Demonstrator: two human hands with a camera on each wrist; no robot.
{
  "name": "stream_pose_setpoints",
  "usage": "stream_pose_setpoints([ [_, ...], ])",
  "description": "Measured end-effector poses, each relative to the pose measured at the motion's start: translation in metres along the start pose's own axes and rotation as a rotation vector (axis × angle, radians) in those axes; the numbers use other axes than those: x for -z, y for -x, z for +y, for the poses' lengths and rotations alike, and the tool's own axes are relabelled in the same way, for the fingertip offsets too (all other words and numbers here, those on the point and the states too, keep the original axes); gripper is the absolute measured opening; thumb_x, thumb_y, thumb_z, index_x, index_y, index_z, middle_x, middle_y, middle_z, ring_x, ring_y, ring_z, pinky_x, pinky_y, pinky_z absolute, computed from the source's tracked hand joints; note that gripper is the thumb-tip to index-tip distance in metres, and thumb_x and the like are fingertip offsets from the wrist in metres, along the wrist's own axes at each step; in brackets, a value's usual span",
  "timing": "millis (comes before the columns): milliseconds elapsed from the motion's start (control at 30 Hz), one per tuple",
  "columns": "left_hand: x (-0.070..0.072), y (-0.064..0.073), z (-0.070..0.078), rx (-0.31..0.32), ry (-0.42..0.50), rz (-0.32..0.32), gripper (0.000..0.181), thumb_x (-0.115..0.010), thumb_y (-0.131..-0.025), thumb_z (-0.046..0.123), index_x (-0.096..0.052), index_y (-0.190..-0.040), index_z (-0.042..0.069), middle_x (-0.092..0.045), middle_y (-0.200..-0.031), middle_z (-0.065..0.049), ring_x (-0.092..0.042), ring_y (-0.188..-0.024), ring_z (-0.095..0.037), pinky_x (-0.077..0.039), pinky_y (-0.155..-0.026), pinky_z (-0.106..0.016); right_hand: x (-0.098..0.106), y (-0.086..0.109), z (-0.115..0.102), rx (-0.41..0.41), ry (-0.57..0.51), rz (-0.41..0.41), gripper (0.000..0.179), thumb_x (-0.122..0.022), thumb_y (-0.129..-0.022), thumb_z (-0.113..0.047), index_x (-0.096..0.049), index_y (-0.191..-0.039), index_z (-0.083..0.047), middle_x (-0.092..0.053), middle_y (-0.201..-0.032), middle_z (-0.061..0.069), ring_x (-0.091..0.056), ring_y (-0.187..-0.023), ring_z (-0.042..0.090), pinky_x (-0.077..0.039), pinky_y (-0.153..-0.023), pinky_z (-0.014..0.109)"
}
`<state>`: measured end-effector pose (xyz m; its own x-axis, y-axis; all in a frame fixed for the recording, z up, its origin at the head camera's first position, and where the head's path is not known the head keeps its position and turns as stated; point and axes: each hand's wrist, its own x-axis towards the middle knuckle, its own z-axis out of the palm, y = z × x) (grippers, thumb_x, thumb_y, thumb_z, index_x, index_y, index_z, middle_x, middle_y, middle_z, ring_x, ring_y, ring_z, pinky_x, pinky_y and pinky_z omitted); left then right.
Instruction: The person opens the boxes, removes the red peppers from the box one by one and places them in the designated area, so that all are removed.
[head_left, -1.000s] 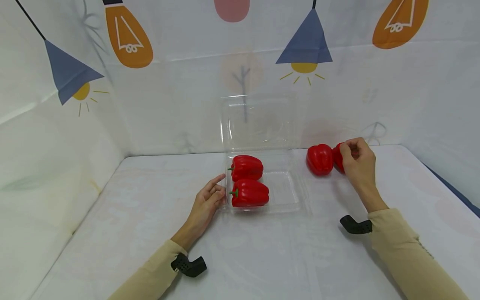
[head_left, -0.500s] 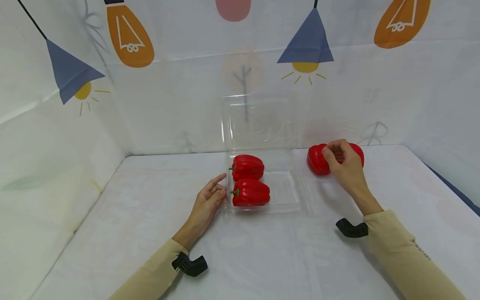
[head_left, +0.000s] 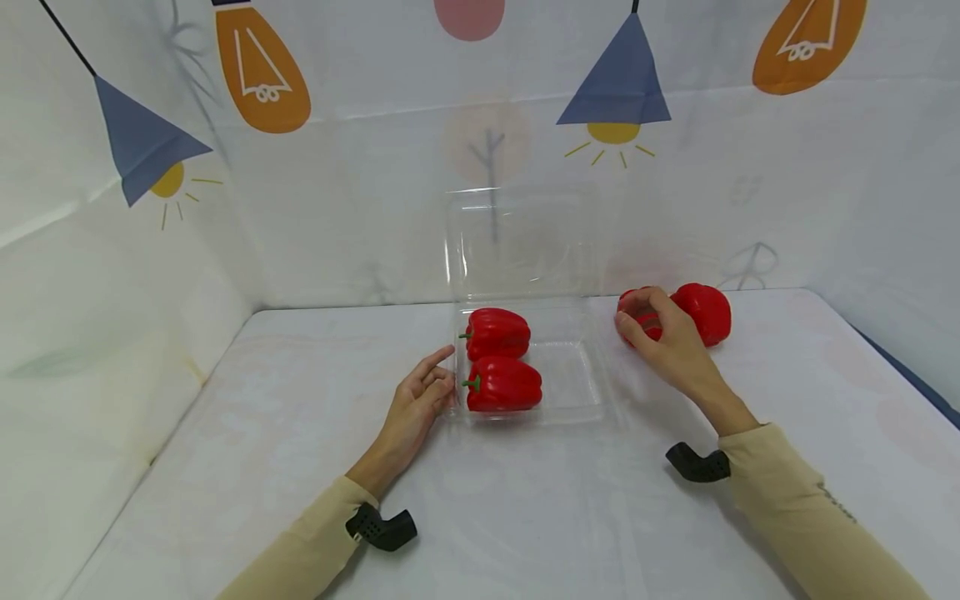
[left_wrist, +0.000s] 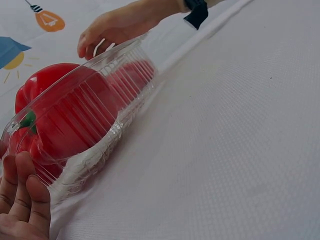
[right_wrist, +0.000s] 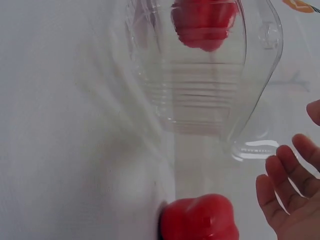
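Two red bell peppers with green stems, one behind (head_left: 498, 333) and one in front (head_left: 504, 384), lie on their sides in the left half of a clear plastic clamshell box (head_left: 564, 375). My left hand (head_left: 408, 408) rests its fingertips against the box's left wall, as the left wrist view also shows at the near corner. To the right of the box, my right hand (head_left: 678, 346) hovers over a third pepper (right_wrist: 200, 220), partly covering it in the head view. Its fingers are spread and loosely curved, with nothing between them. Another pepper (head_left: 703, 314) sits just right of that hand.
The box's transparent lid (head_left: 522, 242) stands raised at the back, near the printed white backdrop (head_left: 360, 167). A white cloth (head_left: 525, 508) covers the table. A black wrist device (head_left: 697, 463) is worn at the right cuff, and another (head_left: 382, 528) at the left.
My right hand has moved left, from the farther right pepper to over the one nearer the box. The right pepper is uncovered now. My left hand stays at the box.
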<state>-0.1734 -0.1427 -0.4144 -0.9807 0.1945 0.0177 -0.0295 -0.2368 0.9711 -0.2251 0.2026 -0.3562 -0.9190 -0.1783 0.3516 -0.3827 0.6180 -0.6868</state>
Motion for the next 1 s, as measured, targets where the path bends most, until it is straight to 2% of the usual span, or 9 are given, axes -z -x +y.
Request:
stream_pose_setpoints([
  [200, -0.001, 0.001, 0.001, -0.002, 0.005, 0.007, 0.049, -0.049, -0.095, 0.008, -0.037, -0.143, 0.01, -0.051, -0.093, 0.001, -0.05, -0.081, -0.01, -0.047, -0.073, -0.017, -0.009, 0.003, -0.006, 0.05, 0.015, -0.045, 0.033, -0.062, -0.09, -0.022, -0.051, -0.12, -0.01, -0.058, -0.113, 0.006, -0.056, -0.097, 0.021, -0.045, -0.079, 0.012],
  [367, -0.001, 0.001, 0.001, -0.002, -0.002, 0.014, 0.049, -0.048, -0.095, 0.008, -0.037, -0.143, 0.01, -0.051, -0.094, 0.0, -0.05, -0.081, -0.01, -0.047, -0.073, -0.017, -0.019, 0.006, -0.011, 0.093, 0.01, -0.075, 0.036, -0.064, -0.088, -0.021, -0.051, -0.12, -0.011, -0.059, -0.112, 0.006, -0.056, -0.099, 0.019, -0.05, -0.084, 0.026],
  [533, 0.0, 0.0, 0.0, -0.004, -0.006, 0.004, 0.05, -0.048, -0.095, 0.009, -0.036, -0.143, 0.009, -0.051, -0.094, -0.001, -0.05, -0.082, -0.01, -0.047, -0.074, -0.017, -0.027, 0.009, -0.017, 0.134, -0.009, -0.098, 0.036, -0.066, -0.087, -0.02, -0.052, -0.12, -0.012, -0.06, -0.113, 0.005, -0.055, -0.1, 0.015, -0.049, -0.082, 0.018],
  [600, 0.001, 0.0, -0.001, -0.008, -0.013, 0.001, 0.05, -0.048, -0.096, 0.009, -0.035, -0.144, 0.008, -0.051, -0.094, 0.0, -0.05, -0.082, -0.01, -0.047, -0.074, -0.017, -0.031, 0.01, -0.019, 0.138, -0.013, -0.11, 0.037, -0.067, -0.086, -0.02, -0.052, -0.12, -0.013, -0.06, -0.113, 0.002, -0.055, -0.101, 0.013, -0.05, -0.082, 0.019],
  [767, 0.001, 0.0, -0.001, -0.019, -0.024, 0.0, 0.05, -0.047, -0.095, 0.008, -0.036, -0.144, 0.008, -0.05, -0.093, 0.001, -0.05, -0.082, -0.01, -0.046, -0.073, -0.017, -0.038, 0.013, -0.026, 0.166, -0.037, -0.163, 0.041, -0.07, -0.084, -0.021, -0.052, -0.121, -0.014, -0.058, -0.115, -0.002, -0.055, -0.104, 0.014, -0.052, -0.086, 0.042],
  [833, 0.001, 0.0, -0.001, -0.016, -0.025, 0.002, 0.05, -0.047, -0.095, 0.008, -0.036, -0.143, 0.009, -0.05, -0.093, 0.001, -0.05, -0.082, -0.01, -0.046, -0.073, -0.017, -0.041, 0.015, -0.028, 0.189, -0.041, -0.191, 0.043, -0.071, -0.083, -0.019, -0.051, -0.121, -0.014, -0.057, -0.117, -0.002, -0.056, -0.106, 0.017, -0.052, -0.086, 0.046],
  [1000, 0.001, -0.001, -0.001, -0.014, -0.019, 0.004, 0.049, -0.048, -0.095, 0.008, -0.036, -0.143, 0.009, -0.051, -0.094, 0.0, -0.05, -0.082, -0.01, -0.046, -0.073, -0.017, -0.048, 0.02, -0.034, 0.238, -0.034, -0.265, 0.047, -0.071, -0.083, -0.019, -0.05, -0.125, -0.015, -0.056, -0.122, -0.004, -0.056, -0.109, 0.021, -0.051, -0.087, 0.045],
])
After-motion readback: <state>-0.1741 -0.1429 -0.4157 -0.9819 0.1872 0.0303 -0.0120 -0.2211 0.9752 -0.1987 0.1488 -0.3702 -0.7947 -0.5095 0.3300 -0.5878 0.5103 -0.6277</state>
